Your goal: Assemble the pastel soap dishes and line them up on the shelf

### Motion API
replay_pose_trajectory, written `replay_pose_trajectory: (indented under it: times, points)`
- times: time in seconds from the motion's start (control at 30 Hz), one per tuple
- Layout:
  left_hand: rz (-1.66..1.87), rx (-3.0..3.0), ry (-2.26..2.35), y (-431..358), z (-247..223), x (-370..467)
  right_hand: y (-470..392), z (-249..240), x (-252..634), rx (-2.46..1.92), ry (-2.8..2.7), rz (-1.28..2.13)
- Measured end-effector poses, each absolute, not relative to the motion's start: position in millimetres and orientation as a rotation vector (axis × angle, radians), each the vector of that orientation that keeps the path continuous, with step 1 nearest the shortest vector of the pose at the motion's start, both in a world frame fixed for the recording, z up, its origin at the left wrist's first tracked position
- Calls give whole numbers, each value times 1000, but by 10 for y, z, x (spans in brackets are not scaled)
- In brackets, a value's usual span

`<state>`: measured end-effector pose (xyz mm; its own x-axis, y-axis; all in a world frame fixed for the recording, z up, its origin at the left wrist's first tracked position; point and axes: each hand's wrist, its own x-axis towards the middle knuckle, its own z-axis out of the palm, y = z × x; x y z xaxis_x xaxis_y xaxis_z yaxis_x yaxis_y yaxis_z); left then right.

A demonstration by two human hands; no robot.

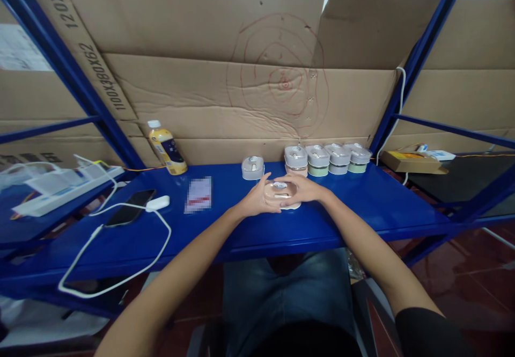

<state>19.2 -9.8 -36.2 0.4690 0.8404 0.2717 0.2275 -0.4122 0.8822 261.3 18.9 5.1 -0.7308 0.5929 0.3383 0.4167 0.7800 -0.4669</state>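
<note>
Between my two hands, low over the blue tabletop, is a small pinkish plastic container with a see-through lid. My left hand is curved round its left side, and my right hand closes round the right side with fingers along the edge. A pale piece shows just under the right hand; I cannot tell if it belongs to the container. Just behind stands a single greyish container with a clear lid. Several lidded containers form a row at the back right, among them a pink-based stack and a green-based one.
A yellow drink bottle stands at the back left, near a blurred-out card or packet. A phone, white cable and power strip lie farther left. Cardboard walls the back; blue posts frame the sides.
</note>
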Motion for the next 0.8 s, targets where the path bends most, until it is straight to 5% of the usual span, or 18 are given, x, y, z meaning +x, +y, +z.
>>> replay_pose_trajectory:
  times: [0.8]
  points:
    - [991, 2017, 992, 157, -398, -44, 102, -64, 2455, -1010, -2517, 214]
